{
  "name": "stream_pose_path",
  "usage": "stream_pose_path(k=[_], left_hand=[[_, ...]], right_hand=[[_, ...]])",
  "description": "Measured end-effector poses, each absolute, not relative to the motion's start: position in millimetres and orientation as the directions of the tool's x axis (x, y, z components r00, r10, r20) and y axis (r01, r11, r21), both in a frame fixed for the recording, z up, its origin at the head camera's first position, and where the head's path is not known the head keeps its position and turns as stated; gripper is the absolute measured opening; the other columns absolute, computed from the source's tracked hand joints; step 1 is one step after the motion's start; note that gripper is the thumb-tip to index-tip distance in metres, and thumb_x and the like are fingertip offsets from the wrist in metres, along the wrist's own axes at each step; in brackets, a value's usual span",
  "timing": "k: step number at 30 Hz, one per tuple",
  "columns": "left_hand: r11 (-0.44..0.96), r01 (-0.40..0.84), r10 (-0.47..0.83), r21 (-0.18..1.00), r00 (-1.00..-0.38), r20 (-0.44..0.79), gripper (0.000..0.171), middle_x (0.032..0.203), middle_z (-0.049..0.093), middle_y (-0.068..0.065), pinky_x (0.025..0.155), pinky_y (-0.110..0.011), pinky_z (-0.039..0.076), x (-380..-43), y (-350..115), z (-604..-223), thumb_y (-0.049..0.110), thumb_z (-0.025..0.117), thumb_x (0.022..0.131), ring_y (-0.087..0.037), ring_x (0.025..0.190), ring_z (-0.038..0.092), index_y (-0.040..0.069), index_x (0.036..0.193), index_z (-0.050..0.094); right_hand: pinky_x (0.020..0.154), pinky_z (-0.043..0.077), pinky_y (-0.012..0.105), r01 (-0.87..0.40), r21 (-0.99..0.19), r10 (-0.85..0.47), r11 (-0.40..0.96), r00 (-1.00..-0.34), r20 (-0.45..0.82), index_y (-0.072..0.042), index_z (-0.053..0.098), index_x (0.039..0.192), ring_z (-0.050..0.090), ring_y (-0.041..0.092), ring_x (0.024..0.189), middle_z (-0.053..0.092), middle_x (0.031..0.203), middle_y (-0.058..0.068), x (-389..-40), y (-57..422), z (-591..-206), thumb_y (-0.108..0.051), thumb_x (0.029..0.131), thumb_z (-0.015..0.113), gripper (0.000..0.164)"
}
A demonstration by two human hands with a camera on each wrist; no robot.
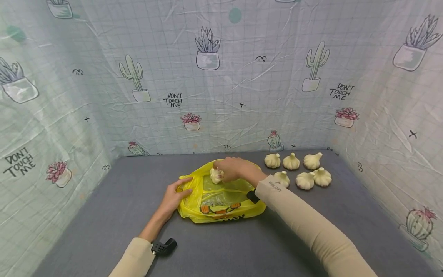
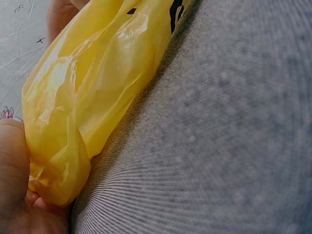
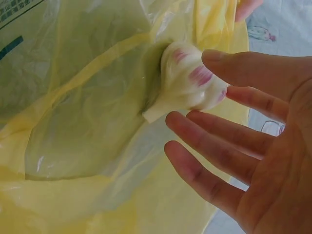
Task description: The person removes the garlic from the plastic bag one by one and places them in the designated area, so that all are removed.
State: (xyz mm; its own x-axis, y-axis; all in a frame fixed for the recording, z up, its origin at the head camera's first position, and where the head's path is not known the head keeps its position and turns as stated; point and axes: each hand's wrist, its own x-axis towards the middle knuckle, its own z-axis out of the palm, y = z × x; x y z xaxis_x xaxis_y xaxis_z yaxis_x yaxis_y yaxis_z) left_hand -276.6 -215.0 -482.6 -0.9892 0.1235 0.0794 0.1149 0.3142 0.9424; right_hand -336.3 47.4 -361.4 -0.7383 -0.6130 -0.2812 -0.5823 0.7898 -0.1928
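Note:
A yellow plastic bag [image 1: 225,215] with orange and black print lies on the grey table, its mouth spread. My left hand [image 1: 173,198] holds the bag's left edge between thumb and fingers; the left wrist view shows the yellow plastic [image 2: 58,170] bunched against that hand. Over the bag's mouth is my right hand [image 1: 235,169], beside a garlic bulb [image 3: 187,78] with purple patches. In the right wrist view its fingers are spread and nearly straight, the thumb tip overlapping the bulb. The bulb appears to lie against the inside of the bag.
Several more garlic bulbs [image 1: 305,181] stand in two loose rows on the table right of the bag, one partly behind the right sleeve [image 1: 277,188]. A patterned curtain [image 1: 221,96] encloses the grey table [image 1: 138,181] at the back and both sides.

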Motion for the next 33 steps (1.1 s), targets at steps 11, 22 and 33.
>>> stream_pose_path(k=[11,22,33], left_hand=[[0.323,0.115,0.117,0.939,-0.99,0.081,0.048,0.158,0.05,-0.015,0.124,-0.058,0.028,-275.7,-214.5,-481.5,0.015,0.068,0.1,-0.035,0.156,0.029,0.008,0.146,0.059],[0.335,0.094,0.112,0.938,-0.992,0.059,0.047,0.16,0.047,-0.014,0.123,-0.056,0.031,-277.3,-214.2,-482.3,0.015,0.067,0.101,-0.034,0.156,0.029,0.011,0.147,0.059],[0.327,0.098,0.119,0.94,-0.991,0.062,0.047,0.16,0.048,-0.014,0.124,-0.057,0.029,-275.7,-215.1,-480.2,0.017,0.067,0.1,-0.035,0.157,0.027,0.011,0.146,0.059]], right_hand=[[0.072,0.039,0.035,-0.581,-0.193,-0.611,0.791,-0.733,-0.3,-0.022,0.047,0.153,0.054,0.019,0.087,0.065,0.136,0.005,-337.7,44.3,-364.4,-0.019,0.101,0.064,0.055],[0.074,0.041,0.033,-0.57,-0.259,-0.626,0.78,-0.712,-0.318,-0.019,0.046,0.152,0.052,0.017,0.087,0.063,0.138,0.006,-341.4,43.8,-368.0,-0.016,0.1,0.064,0.055],[0.09,0.05,0.036,-0.613,-0.259,-0.665,0.746,-0.685,-0.296,-0.016,0.05,0.147,0.061,0.019,0.104,0.065,0.13,0.005,-344.3,42.6,-371.2,-0.024,0.102,0.065,0.048]])
